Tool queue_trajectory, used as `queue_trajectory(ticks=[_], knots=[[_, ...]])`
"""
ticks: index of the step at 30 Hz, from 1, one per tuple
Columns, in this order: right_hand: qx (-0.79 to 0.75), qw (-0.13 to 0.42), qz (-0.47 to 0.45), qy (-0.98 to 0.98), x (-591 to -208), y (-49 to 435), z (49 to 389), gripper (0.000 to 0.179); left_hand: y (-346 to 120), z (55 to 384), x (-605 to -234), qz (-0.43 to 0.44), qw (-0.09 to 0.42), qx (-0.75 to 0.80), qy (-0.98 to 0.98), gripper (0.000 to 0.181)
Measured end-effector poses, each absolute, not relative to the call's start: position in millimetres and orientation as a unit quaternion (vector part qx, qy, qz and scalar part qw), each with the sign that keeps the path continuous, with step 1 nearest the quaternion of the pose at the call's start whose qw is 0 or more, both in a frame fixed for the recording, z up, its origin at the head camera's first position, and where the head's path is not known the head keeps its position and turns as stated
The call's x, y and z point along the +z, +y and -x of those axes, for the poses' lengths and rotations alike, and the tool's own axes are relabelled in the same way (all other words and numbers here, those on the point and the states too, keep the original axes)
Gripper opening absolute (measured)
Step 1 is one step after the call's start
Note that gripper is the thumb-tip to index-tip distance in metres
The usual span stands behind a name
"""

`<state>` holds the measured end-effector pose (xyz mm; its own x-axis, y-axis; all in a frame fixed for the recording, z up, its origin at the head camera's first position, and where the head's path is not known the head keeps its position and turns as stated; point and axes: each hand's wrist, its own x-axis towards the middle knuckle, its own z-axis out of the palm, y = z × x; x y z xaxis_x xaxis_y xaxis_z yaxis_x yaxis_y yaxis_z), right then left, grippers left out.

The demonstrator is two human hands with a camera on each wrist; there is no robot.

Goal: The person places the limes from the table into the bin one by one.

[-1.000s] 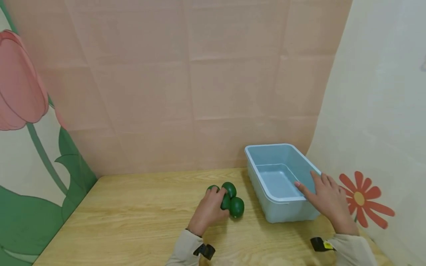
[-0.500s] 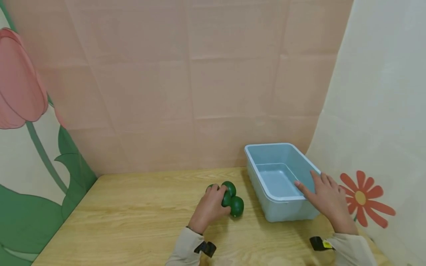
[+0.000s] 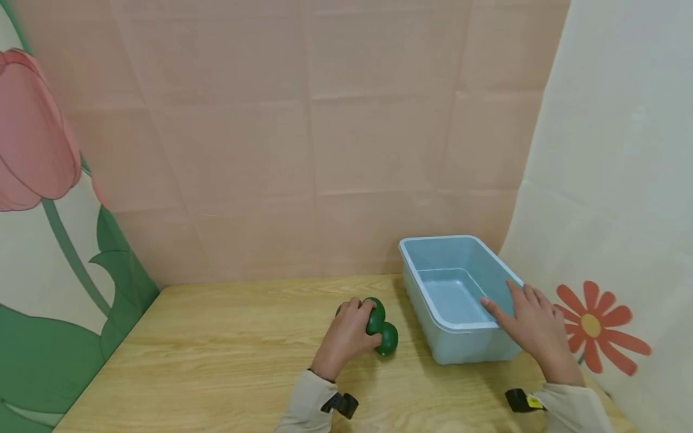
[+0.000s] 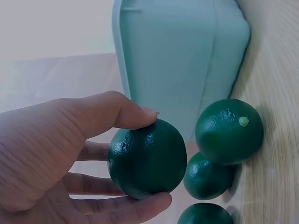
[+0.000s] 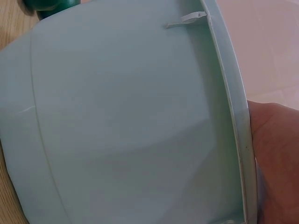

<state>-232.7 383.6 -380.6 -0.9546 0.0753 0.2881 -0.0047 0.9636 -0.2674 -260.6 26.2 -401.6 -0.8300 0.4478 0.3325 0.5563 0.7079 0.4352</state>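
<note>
My left hand [image 3: 346, 337] grips a round, dark green citrus fruit [image 4: 147, 158] between thumb and fingers. In the left wrist view it stands apart from the table. Close by on the wood lie more such fruits, the nearest one [image 4: 229, 132] showing a pale stem button and another [image 4: 209, 176] just beyond it. A third fruit [image 4: 204, 214] is cut off by the frame's lower edge. My right hand [image 3: 536, 328] rests at the near right corner of a light blue plastic bin [image 3: 468, 344], fingers spread and thumb over the opening. Most of that hand is hidden in the right wrist view.
The bin stands on a wood-grain table [image 3: 216, 349], to the right of the fruits, with no contents visible inside. A pinkish cloth [image 3: 243, 150] hangs behind. A pale sheet with a red flower [image 3: 590, 326] borders the right side, and one with a tulip borders the left.
My left hand has risen slightly and shifted right with the gripped fruit, now partly in front of the far fruit. The right hand and bin stay in place.
</note>
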Motion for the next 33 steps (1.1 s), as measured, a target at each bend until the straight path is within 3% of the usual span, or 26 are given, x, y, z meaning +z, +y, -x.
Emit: queue_trajectory(ticks=[33], knots=[[0.137, 0.174, 0.018, -0.975, -379, 380, 230, 0.091, 41, 256, -383, 0.273, 0.139, -0.271, -0.913, 0.054]])
